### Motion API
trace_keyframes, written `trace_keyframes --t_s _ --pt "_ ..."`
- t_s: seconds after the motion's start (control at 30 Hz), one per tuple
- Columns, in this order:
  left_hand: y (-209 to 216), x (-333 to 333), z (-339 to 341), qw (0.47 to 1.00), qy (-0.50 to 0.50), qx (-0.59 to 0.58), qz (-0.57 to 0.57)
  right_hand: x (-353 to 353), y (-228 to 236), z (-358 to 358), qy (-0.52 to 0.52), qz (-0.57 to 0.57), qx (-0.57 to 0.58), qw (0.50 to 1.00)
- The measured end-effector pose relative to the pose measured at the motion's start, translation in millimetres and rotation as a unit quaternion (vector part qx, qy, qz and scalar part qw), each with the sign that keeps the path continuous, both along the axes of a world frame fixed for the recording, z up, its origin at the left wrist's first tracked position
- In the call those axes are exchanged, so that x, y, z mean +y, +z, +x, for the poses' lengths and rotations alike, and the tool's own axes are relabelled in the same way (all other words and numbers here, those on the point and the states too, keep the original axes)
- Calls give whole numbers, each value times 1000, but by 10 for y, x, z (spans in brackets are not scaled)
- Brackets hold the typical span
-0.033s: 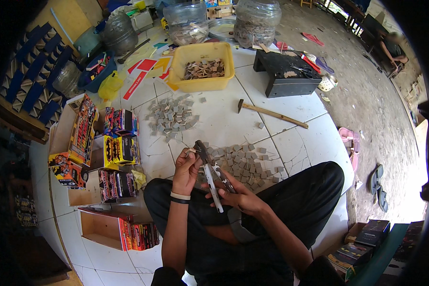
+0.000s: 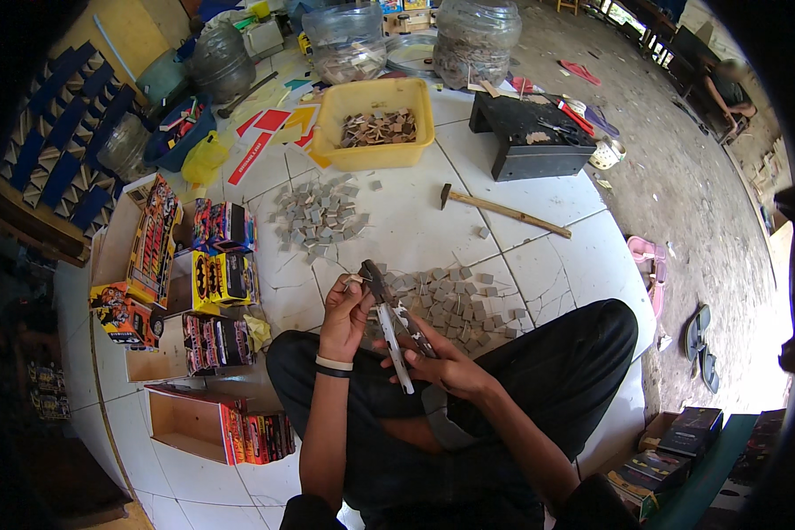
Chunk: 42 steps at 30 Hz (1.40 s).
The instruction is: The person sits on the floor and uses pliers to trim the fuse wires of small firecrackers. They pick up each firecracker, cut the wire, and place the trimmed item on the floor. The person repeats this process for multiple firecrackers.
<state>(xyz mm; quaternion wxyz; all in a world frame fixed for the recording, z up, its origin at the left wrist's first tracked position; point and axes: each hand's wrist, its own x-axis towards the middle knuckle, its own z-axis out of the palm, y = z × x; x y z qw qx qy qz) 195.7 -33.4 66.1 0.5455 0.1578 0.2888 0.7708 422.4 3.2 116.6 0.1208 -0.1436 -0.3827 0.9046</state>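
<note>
My right hand (image 2: 450, 367) is closed round the worn, white-flecked handles of a pair of pliers (image 2: 392, 331), its dark jaws pointing away from me. Beside those jaws, the closed fingers of my left hand (image 2: 345, 309) pinch a small pale piece (image 2: 354, 279), mostly covered by the fingertips. Whether the jaws grip it, I cannot tell. Just beyond the pliers lies a pile of small grey square pieces (image 2: 459, 296), some with thin sticks. A second pile of grey squares (image 2: 318, 216) lies farther off to the left.
A yellow basin (image 2: 327, 150) holds more small pieces. A hammer (image 2: 508, 210) lies on the white tiles, near a low black stool (image 2: 539, 159) with tools on it. Opened boxes with colourful packs (image 2: 216, 344) line the left side. Clear plastic containers (image 2: 477, 44) stand at the back.
</note>
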Motion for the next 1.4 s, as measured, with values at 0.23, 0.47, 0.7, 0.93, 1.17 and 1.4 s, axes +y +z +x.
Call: trace_keyframes --t_s 0.23,0.47,0.7,0.93,1.17,1.4 --pt "51 85 -22 1000 -1 -8 10 73 -10 -32 -4 2 3 1000" --pt "1 71 -29 1000 6 -12 -2 68 -12 -30 -6 5 9 1000" --pt "-29 74 -39 1000 5 -23 0 70 -40 -35 -2 9 9 1000" --pt "-8 49 -39 999 3 -30 -11 65 -37 -40 -5 11 6 1000" --pt "-56 66 -71 1000 -2 -15 7 54 -72 -51 -5 26 -54 998" --pt "-123 39 -105 1000 2 -4 16 -33 -245 -136 33 -12 -127 991"
